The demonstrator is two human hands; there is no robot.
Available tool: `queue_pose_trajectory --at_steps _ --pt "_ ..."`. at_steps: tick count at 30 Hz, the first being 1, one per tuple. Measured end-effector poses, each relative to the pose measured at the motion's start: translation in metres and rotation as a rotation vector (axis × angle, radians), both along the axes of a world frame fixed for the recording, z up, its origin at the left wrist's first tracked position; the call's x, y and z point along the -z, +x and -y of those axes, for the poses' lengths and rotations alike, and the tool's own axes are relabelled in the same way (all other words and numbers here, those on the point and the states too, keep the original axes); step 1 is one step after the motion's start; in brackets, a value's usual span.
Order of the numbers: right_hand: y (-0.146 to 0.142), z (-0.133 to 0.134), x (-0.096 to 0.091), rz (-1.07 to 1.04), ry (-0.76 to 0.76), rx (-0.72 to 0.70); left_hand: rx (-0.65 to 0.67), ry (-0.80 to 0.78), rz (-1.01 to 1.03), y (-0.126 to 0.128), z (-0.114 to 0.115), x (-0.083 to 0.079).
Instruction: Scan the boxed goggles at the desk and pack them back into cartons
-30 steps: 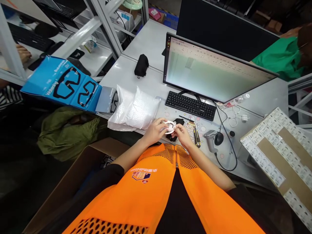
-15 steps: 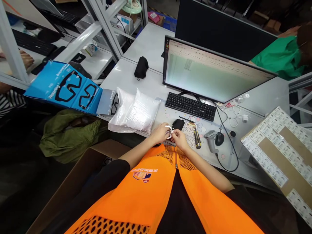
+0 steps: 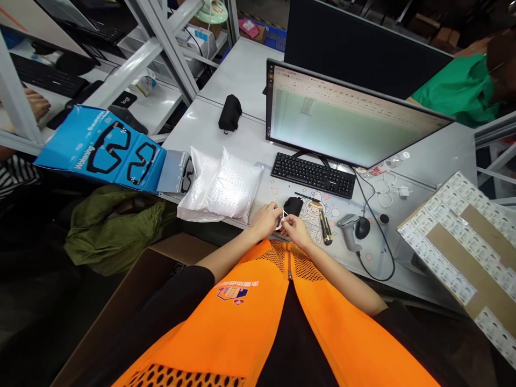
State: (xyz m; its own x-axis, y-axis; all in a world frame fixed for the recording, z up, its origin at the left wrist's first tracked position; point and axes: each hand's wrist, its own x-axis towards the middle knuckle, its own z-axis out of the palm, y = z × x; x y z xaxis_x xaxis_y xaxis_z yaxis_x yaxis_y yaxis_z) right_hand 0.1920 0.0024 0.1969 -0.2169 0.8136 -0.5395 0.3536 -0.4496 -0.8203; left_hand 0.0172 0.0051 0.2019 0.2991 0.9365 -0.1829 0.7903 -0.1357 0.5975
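Note:
At the desk's front edge my left hand [image 3: 266,221] and my right hand [image 3: 297,230] meet, fingers closed. Between them they pinch a small white looped strip [image 3: 279,222]; its exact kind cannot be made out, since fingertips cover part of it. Just behind the fingers lies a small black pouch [image 3: 293,206], and a thin black pen-like stick [image 3: 307,197] is beyond it. To the right of my right hand rests a yellow-and-black utility knife [image 3: 325,228]. White padded mailing bags [image 3: 233,185] lie to the left of my left hand.
Behind the hands stand a keyboard [image 3: 313,174] and a monitor [image 3: 346,118]. A barcode scanner [image 3: 349,231], mouse [image 3: 362,228] and cable are on the right, near a label-covered board [image 3: 463,252]. Blue printed box [image 3: 105,148] and black case [image 3: 230,113] lie left. Other people sit nearby.
The white strip's loop shows less than before, with more of it tucked between the fingers. Both hands stay nearly in place; the whole view has shifted slightly.

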Motion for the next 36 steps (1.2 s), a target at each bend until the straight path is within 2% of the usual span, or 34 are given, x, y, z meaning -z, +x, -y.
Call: queue_pose_trajectory --at_steps 2,4,5,7,9,11,14,16,19,21,24,28,32,36 --pt "0.011 -0.005 -0.009 0.136 0.194 -0.081 0.037 -0.001 0.023 -0.003 -0.001 -0.002" --pt "0.021 -0.010 -0.018 0.264 0.427 -0.252 0.073 -0.004 0.057 -0.009 -0.002 -0.003" --pt "0.023 -0.012 -0.022 0.303 0.493 -0.361 0.088 -0.006 0.075 -0.011 -0.004 -0.003" --pt "0.024 -0.015 -0.025 0.348 0.483 -0.547 0.105 -0.021 0.113 -0.012 -0.006 -0.004" --pt "0.021 -0.017 -0.023 0.406 0.431 -0.622 0.067 -0.057 0.161 -0.011 -0.009 -0.004" --pt "0.017 -0.017 -0.018 0.421 0.431 -0.582 -0.031 -0.105 0.241 -0.012 -0.010 -0.006" --pt "0.015 -0.016 -0.013 0.284 0.458 -0.421 -0.148 -0.223 0.489 -0.024 -0.011 -0.012" --pt "0.018 -0.014 -0.015 0.155 0.411 -0.276 -0.147 -0.296 0.660 -0.036 -0.011 -0.018" --pt "0.025 -0.010 -0.028 0.042 0.310 -0.119 -0.123 -0.279 0.740 -0.044 -0.010 -0.024" --pt "0.033 -0.009 -0.040 0.038 0.302 -0.094 -0.147 -0.261 0.765 -0.037 -0.009 -0.026" --pt "0.048 -0.012 -0.059 0.090 0.346 -0.129 -0.186 -0.291 0.866 -0.016 -0.010 -0.024" --pt "0.073 -0.015 -0.079 0.102 0.300 -0.162 -0.120 -0.328 0.953 0.007 -0.018 -0.021" --pt "0.090 -0.008 -0.089 0.045 0.208 -0.122 -0.086 -0.316 0.983 0.011 -0.028 -0.026" --pt "0.088 0.000 -0.092 0.167 0.281 -0.055 0.098 -0.268 0.848 0.011 -0.036 -0.043"
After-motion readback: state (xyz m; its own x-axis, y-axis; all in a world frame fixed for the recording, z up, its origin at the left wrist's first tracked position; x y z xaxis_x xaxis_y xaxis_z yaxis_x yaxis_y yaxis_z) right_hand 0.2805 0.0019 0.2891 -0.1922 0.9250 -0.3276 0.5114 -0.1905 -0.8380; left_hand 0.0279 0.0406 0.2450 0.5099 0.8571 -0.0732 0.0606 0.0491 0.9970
